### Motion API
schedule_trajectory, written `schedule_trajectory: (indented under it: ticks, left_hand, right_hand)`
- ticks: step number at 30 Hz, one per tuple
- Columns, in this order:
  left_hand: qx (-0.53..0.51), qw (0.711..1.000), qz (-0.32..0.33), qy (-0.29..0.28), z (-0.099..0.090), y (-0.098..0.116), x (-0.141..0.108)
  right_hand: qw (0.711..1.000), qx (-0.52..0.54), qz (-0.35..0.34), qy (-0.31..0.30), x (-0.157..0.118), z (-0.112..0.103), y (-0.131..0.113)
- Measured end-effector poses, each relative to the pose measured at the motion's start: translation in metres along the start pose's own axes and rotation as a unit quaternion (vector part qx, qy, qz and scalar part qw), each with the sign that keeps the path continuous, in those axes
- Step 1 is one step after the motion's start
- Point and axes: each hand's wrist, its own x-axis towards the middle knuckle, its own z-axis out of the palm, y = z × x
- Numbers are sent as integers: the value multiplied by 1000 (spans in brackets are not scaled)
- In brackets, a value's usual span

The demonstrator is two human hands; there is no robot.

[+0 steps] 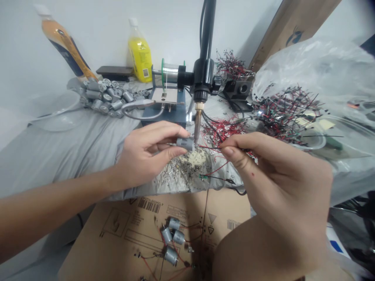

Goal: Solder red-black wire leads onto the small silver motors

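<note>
My left hand (146, 154) is closed around a small grey electric motor (184, 144), lying sideways with its terminal end toward the right. Just at that end stands the tip of an upright soldering iron (197, 127), fixed in a black holder; whether it touches the terminal I cannot tell. Between thumb and forefinger my right hand (263, 171) pinches a thin wire (209, 147), red and dark, whose end reaches the motor's terminal end beside the iron. Beneath them, solder bits and dark crumbs (190, 168) litter the grey cover.
A solder spool (172, 73) sits on a blue feeder box behind my left hand. Several bare motors (107, 95) are heaped at left. Red and black wires (287, 113) pile up at right. Several wired motors (170, 255) lie on cardboard (117, 242) below. Bottles (140, 54) stand behind.
</note>
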Motion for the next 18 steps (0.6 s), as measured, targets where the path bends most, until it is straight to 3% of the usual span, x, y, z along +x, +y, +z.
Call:
schedule_trajectory:
  ticks: [18]
  left_hand:
    - [0, 1000, 14, 1, 0, 0, 0]
  right_hand:
    - [1000, 3, -16, 12, 0, 2, 2]
